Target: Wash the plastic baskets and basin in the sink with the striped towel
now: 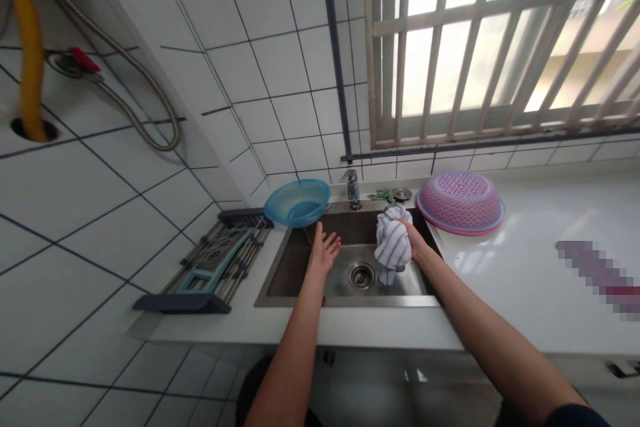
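My right hand [413,238] is closed around a bunched white cloth with grey stripes [393,244], held above the steel sink [290,270] near the drain [361,275]. My left hand [325,250] hovers over the sink's left half, fingers spread, holding nothing. A tap [353,188] stands at the sink's back edge, just behind the cloth.
A blue plastic bowl [297,202] leans at the sink's back left corner. A pink perforated basket [461,201] lies upside down on the white counter [525,273] to the right. A rolled-up drying rack [216,260] lies left of the sink. Tiled walls and a barred window stand behind.
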`<state>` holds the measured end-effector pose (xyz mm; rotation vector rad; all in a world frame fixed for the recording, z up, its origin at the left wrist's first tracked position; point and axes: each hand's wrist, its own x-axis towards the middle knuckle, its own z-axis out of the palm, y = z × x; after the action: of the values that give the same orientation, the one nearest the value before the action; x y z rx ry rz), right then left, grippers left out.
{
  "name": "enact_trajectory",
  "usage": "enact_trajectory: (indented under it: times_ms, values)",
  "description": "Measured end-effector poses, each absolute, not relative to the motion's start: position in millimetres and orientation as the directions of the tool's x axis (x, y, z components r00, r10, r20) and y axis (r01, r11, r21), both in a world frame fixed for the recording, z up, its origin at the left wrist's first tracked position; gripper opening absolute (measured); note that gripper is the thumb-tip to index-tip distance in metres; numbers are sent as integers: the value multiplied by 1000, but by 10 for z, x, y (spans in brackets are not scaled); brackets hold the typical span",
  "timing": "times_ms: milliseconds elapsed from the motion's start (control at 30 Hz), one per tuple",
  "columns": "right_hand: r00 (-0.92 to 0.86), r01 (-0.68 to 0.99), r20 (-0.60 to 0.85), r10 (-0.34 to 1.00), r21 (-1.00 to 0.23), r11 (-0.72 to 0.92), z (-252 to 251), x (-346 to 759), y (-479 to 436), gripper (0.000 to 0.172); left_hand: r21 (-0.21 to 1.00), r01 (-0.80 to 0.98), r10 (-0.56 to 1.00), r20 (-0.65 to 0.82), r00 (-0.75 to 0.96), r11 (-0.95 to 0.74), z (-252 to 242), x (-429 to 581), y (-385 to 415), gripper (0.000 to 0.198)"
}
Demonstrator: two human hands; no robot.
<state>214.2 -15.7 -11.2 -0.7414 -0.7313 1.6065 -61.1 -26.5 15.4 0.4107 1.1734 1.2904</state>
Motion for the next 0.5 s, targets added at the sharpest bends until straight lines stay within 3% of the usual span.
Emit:
enact_trajectory:
  times_ms: [67,267,333,500]
  values:
    - [-191,-598,-122,974,-772,-214,-179,2134,-157,30,726,-620,853,-493,-168,297,268,-719,-216,103]
    - [-183,-639,-128,975,-738,-217,-139,2098,-171,34,710,-665,828,-503,-248,231,626,-890,101,114]
    - [-185,-651,-102,978,-733,-199,-103,2096,-187,35,712,-663,805,-524,-280,233,719,-928,203,109]
    - [-173,-683,-93,980,-706,-188,-96,2118,-183,36,762,-607,792,-507,-340,227,784,-1045,149,76]
